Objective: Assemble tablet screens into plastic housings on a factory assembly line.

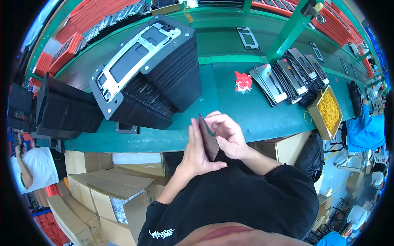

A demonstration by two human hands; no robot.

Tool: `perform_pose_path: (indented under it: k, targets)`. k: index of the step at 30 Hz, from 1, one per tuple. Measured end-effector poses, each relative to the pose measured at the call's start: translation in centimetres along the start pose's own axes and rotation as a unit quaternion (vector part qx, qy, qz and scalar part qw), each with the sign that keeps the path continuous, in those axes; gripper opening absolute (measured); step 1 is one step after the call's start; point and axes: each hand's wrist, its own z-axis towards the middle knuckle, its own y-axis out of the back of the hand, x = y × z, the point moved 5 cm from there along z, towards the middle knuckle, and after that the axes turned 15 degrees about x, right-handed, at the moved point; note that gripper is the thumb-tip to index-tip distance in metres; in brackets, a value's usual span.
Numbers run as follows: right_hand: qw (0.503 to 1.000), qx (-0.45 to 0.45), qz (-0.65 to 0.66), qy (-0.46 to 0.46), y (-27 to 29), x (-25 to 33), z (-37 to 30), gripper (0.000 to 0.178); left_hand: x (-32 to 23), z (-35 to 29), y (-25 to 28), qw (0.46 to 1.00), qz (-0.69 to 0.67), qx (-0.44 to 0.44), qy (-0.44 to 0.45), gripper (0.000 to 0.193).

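A thin, dark phone-sized panel (210, 141) stands on edge between my two hands, above the bench's near edge. The fingers of my left hand (195, 153) lie straight along its left face, with the thumb under its lower end. On the other side, my right hand (230, 137) is curled, its thumb and fingertips at the panel's right edge. What the right fingertips touch is partly hidden. To the left rises a tall stack of black trays (172, 69) with a silver phone frame (139, 53) on top. Flat dark phone panels with small cables (289, 80) lie piled at the right.
Red scraps (243, 81) lie on the green bench (223, 100). A carton of yellow rubber bands (329, 108) sits at its right edge. A green post (287, 37) rises behind. More black trays (67, 106) stand left; cardboard boxes (111, 184) are below. Other people work at both sides.
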Motion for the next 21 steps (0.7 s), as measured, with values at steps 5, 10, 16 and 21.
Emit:
perform_pose_path:
  k: [5,10,16,21]
  targets:
    - [0.994,0.016,0.083,-0.063,0.5,-0.1,-0.2,0.025,1.3,-1.5,-1.5,0.995,0.065,-0.028,0.066,0.15]
    - [0.987,0.095,0.048,-0.118,2.3,1.4,-0.1,0.033,1.6,-1.2,-0.9,0.997,0.068,0.012,0.015,0.137]
    - [0.954,-0.065,-0.205,-0.209,13.0,4.0,1.5,0.025,3.3,-1.2,1.0,0.977,-0.202,-0.001,0.071,0.092]
    - [0.908,0.004,-0.378,-0.183,11.5,6.1,3.9,0.015,2.5,-1.7,2.0,0.88,-0.467,-0.081,0.03,0.078]
